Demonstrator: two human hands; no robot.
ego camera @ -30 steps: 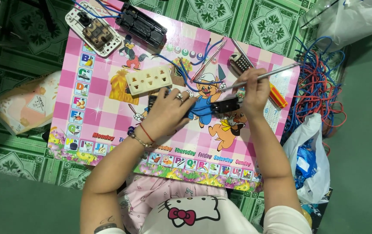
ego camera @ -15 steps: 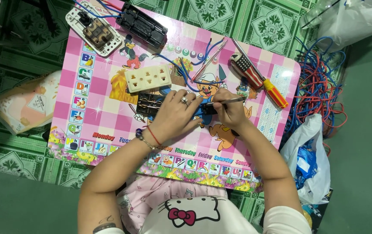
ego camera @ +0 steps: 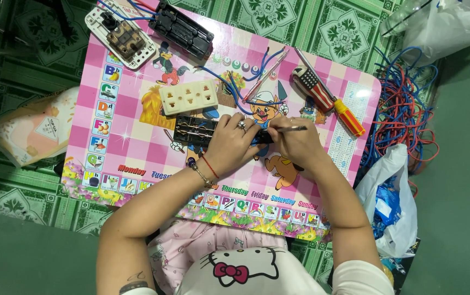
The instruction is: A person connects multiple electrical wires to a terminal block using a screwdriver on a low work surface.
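Steadying a dark socket base (ego camera: 195, 132) on the pink table (ego camera: 136, 158), left hand (ego camera: 234, 143) closed over its right end, right hand (ego camera: 296, 143) pinching a thin metal tool (ego camera: 290, 129), cream socket cover (ego camera: 189, 97) just above.

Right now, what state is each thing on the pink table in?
Black socket base: opened, contacts exposed, pinned by left hand.
Thin metal tool: gripped in right hand, lying level.
Cream socket faceplate: detached, lying loose.
Orange-handled screwdriver: lying unused.
White switch plate: wired, face up.
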